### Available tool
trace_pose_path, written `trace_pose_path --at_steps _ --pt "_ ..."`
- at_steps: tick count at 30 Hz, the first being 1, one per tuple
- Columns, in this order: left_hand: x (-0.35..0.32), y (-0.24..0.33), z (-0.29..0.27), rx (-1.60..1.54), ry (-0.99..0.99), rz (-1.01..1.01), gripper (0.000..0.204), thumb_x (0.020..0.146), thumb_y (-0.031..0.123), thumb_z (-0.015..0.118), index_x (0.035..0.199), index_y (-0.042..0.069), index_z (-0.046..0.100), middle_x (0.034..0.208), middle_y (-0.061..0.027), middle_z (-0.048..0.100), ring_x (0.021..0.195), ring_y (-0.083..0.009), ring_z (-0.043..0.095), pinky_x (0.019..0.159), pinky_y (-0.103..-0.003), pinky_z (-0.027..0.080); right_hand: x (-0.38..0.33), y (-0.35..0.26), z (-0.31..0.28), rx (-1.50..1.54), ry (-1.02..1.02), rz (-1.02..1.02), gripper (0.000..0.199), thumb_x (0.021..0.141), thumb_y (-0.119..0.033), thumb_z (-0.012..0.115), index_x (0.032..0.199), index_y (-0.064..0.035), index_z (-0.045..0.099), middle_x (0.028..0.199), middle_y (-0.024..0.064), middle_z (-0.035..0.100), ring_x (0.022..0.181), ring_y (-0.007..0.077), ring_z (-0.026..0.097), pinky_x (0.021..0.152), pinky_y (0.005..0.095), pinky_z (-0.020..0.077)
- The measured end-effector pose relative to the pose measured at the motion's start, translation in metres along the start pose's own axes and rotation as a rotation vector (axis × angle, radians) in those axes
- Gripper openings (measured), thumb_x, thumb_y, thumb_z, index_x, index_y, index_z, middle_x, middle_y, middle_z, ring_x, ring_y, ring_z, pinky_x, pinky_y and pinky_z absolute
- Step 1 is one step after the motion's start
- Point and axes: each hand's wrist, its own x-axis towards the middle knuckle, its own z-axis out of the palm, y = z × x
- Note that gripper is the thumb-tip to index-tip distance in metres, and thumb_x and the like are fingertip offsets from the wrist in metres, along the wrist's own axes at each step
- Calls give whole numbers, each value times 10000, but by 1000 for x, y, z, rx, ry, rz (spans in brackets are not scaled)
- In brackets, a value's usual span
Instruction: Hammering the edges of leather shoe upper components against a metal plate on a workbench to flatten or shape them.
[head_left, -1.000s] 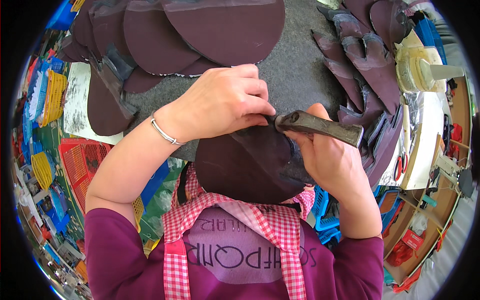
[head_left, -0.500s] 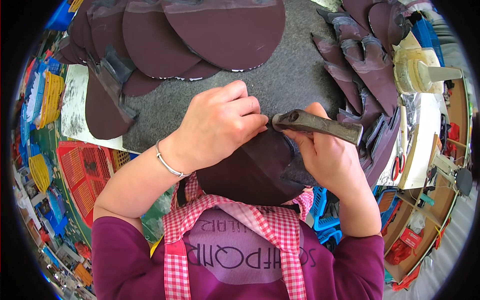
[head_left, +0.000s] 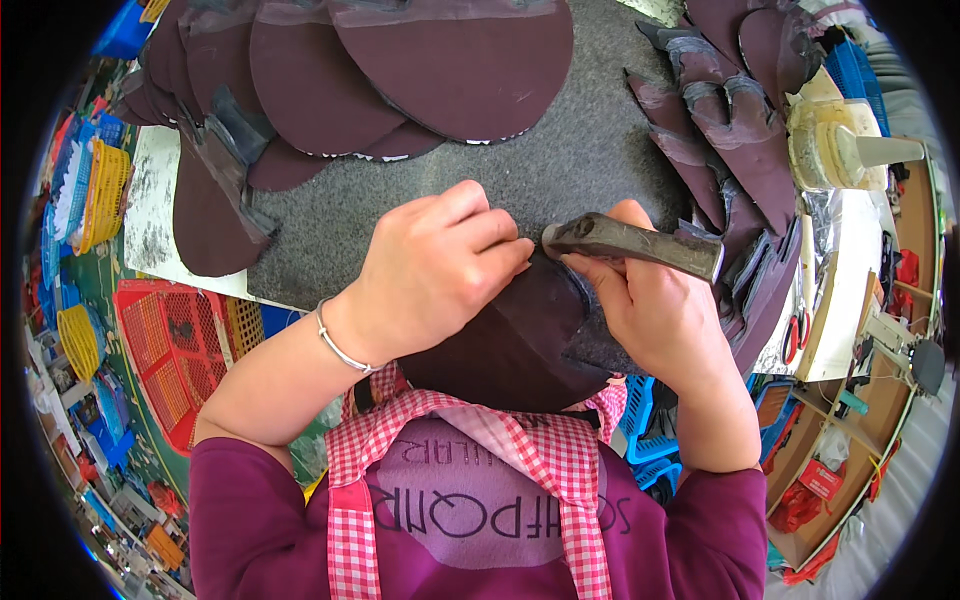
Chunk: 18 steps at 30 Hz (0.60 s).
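Note:
A dark brown leather piece lies at the near edge of the work surface, draping toward my apron. My left hand, with a silver bangle on its wrist, is closed at the leather's far edge, fingertips pinched together there; the pinched spot itself is hidden under the fingers. In my right hand is a hammer, its metal head lying across the top of the fingers. The thumb and forefinger of that hand rest on the leather's far edge, close to the left fingertips. The hammer's handle is mostly hidden by the hand.
A grey stone-like slab bears overlapping rounded leather pieces at the far left and stacked narrower pieces at the right. Beyond these stand a pale tub with a brush-like handle and red-handled scissors. A red basket sits lower left.
My left hand has dropped slightly toward me, its knuckles lower, still at the leather's edge. The hammer and right hand have shifted only a little.

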Motion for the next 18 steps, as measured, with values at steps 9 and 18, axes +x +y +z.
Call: trace_pose_path --at_steps 9,18 --pt "-2 3 -11 137 -107 12 435 761 253 875 1127 61 738 1128 -36 692 1092 -261 643 937 -430 517 12 3 9 -14 57 -69 281 982 -153 716 1086 -37 482 792 171 680 658 407 716 524 506 544" --pt "12 -13 -19 105 -403 41 420 815 483 843 794 127 619 775 -26 563 772 -258 597 644 -382 522 -9 -5 9 -92 -29 -56 286 960 -196 690 1097 6 542 767 175 697 668 376 761 557 479 588"
